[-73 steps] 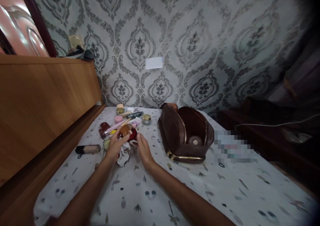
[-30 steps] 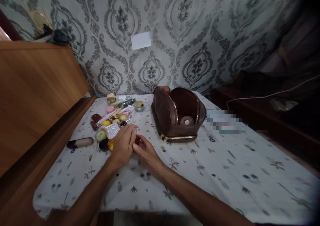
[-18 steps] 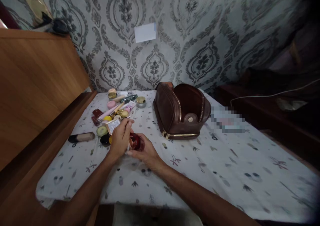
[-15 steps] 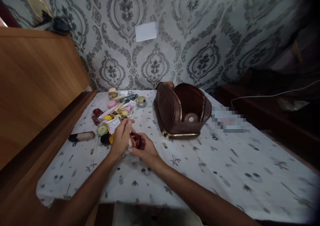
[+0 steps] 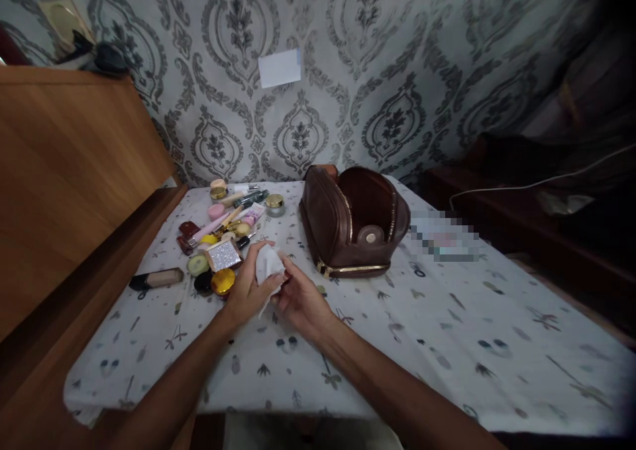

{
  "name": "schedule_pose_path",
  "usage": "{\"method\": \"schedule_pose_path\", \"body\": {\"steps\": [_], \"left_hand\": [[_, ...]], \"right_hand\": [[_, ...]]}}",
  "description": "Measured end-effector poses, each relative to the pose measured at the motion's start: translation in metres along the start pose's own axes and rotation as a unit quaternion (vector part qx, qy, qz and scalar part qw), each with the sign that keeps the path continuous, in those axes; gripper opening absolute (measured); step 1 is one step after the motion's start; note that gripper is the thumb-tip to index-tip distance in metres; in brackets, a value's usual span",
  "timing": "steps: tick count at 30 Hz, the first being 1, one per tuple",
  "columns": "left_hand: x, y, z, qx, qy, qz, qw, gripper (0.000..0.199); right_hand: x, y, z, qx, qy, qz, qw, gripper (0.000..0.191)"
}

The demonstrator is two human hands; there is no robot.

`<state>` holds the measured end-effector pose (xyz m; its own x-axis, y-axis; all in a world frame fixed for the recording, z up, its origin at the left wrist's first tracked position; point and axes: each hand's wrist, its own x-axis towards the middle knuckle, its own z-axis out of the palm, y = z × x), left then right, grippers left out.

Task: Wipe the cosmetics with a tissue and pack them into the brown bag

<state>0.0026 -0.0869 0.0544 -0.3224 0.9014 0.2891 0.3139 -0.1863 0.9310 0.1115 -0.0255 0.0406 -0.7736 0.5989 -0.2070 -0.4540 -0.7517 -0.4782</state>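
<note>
In my left hand (image 5: 247, 287) is a white wipe (image 5: 269, 264), its fingers bent over the cloth and a loose end hanging below. My right hand (image 5: 304, 301) grips a dark red container (image 5: 285, 277), mostly covered by the wipe and fingers. The wipe lies pressed against it. Just left of my hands are a jar with a shiny gold lid (image 5: 223, 281), a glittery silver case (image 5: 225, 256), a round black item (image 5: 203, 282) and a pale green jar (image 5: 197, 264).
An unzipped brown leather bag (image 5: 325, 218) stands right of centre on the patterned tablecloth (image 5: 397, 370). Brushes, tubes and a frosted jar with a gold lid (image 5: 275, 202) lie behind my hands. A beige and black tube (image 5: 158, 278) is at left, near a wooden panel (image 5: 74, 152).
The wipe has come round over the dark red container, now covering most of it. Both hands have shifted slightly right, uncovering the gold-lidded jar. The view has turned a little.
</note>
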Motion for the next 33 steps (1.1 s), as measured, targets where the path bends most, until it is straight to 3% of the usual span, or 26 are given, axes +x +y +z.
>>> {"method": "schedule_pose_path", "body": {"steps": [8,15,22,29,33], "left_hand": [[0.000,-0.001,-0.002,-0.005,-0.024,0.052,0.998,0.044],[-0.002,-0.003,-0.004,-0.080,-0.048,-0.034,0.995,0.049],[-0.002,-0.029,-0.001,-0.180,0.067,-0.147,0.970,0.060],[0.007,-0.004,0.009,-0.296,0.082,-0.156,0.939,0.063],[0.007,0.002,0.009,-0.311,0.063,-0.182,0.930,0.051]], "right_hand": [[-0.001,-0.004,0.001,0.020,0.035,0.044,0.998,0.023],[-0.003,-0.010,0.008,-0.005,0.056,0.056,0.997,0.029],[-0.002,-0.008,0.005,-0.033,0.026,0.067,0.997,0.030],[-0.005,-0.005,0.004,-0.065,0.055,0.096,0.992,0.037],[-0.006,-0.007,0.004,-0.049,0.037,0.100,0.993,0.041]]}}
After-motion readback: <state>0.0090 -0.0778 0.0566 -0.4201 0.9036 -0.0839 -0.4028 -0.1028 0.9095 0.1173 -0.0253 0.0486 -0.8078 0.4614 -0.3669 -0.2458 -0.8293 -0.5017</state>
